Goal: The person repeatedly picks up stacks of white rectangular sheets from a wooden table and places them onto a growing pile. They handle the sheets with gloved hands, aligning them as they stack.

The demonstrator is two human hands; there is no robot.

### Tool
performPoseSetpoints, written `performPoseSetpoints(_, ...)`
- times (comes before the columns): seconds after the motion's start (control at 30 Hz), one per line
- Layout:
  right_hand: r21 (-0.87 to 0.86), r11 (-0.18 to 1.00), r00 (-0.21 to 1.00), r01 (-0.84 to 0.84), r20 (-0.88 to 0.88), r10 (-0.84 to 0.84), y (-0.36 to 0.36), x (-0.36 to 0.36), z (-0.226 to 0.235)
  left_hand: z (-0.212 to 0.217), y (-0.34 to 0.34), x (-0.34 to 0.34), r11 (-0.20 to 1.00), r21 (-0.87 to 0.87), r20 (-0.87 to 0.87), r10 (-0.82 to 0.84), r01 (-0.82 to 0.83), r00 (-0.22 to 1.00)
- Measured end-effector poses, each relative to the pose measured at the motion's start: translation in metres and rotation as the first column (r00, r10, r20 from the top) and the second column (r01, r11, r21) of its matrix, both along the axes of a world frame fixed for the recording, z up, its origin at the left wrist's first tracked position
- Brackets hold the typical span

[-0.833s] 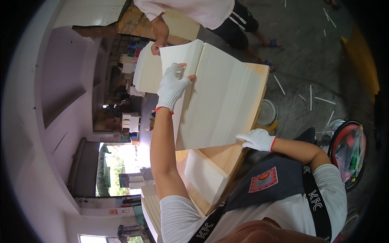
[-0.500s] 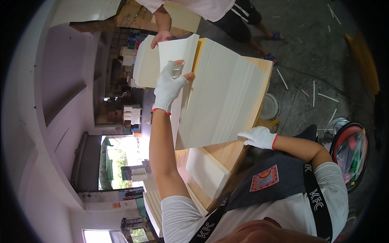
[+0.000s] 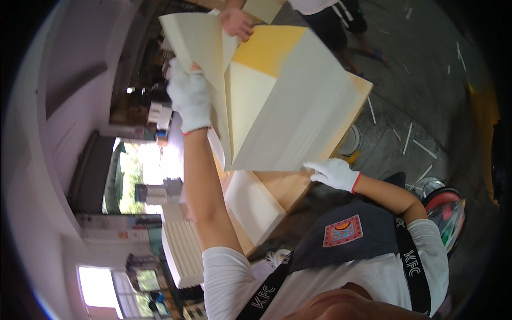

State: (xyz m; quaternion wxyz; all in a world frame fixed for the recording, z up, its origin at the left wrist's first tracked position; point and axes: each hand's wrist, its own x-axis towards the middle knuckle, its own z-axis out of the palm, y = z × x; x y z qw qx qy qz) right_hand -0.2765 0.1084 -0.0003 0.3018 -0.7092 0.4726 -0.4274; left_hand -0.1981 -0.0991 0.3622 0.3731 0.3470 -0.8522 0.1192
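Observation:
My left hand (image 3: 190, 98), in a white knit glove, is closed on the edge of a white sheet (image 3: 198, 45) that stands raised and curved at the left. To its right, a wide pale sheet (image 3: 298, 106) slopes across the wooden table. Between the two sheets, a yellow and cream surface (image 3: 266, 50) shows. My right hand (image 3: 335, 175), gloved too, has its fingers stretched out, fingertips at the near edge of the wide sheet. A co-worker's bare hand (image 3: 237, 24) reaches in beside the raised sheet's far end.
The wooden table (image 3: 290, 186) carries a white stack (image 3: 255, 205) near me. More layered white sheets (image 3: 181, 250) are piled at lower left. White strips (image 3: 424, 149) lie on the floor at right, with a bucket (image 3: 352, 140) by the table and a red-rimmed bin (image 3: 442, 200).
My left hand has moved left with the raised sheet, and the gap beside the wide sheet has opened, baring more yellow. The co-worker's hand has shifted right. My right hand stays at the near edge.

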Motion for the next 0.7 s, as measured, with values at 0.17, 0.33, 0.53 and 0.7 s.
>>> performPoseSetpoints(0.17,-0.234,0.966,0.992,-0.109,0.042,0.122,-0.017,-0.001,0.098,0.041,0.009,0.074,0.925,-0.368,-0.260,-0.005,-0.095,0.966)
performPoseSetpoints(0.33,-0.639,0.768,0.939,-0.045,-0.290,-0.186,-0.037,0.025,0.218,0.031,0.047,0.174,0.976,-0.159,-0.800,-0.216,0.151,0.560)
performPoseSetpoints(0.53,-0.346,0.938,0.675,-0.020,-0.697,-0.242,-0.085,0.099,0.236,-0.015,0.075,0.234,0.980,-0.159,-0.985,-0.149,0.120,-0.086)
performPoseSetpoints(0.7,-0.487,0.870,0.678,-0.073,-0.664,-0.315,-0.084,0.093,0.222,-0.044,0.076,0.281,0.950,0.231,-0.946,0.169,-0.210,-0.276)
